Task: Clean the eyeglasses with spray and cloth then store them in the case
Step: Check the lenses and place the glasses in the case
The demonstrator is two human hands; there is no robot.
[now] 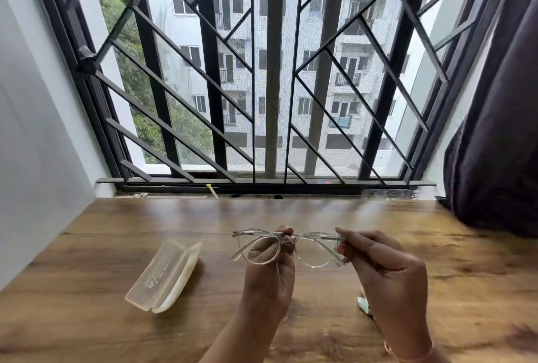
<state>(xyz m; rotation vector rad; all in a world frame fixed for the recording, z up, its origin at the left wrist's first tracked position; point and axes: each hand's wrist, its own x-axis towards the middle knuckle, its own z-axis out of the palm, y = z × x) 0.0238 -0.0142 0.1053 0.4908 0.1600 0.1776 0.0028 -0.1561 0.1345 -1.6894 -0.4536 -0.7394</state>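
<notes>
Both hands pinch clear-framed eyeglasses (pixel 286 249) above the wooden worktop (pixel 87 319): left hand (pixel 269 272) at the bridge, right hand (pixel 381 269) at the hinge; closed translucent case (pixel 163 275) at nine o'clock.

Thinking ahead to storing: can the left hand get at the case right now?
Probably yes, once freed. The left hand pinches the eyeglasses near the bridge; the case lies on the table to its left, nothing between them.

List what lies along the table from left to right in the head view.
Translucent case → left hand → right hand → dark curtain. The eyeglasses, held by both hands, span them and are left out.
</notes>
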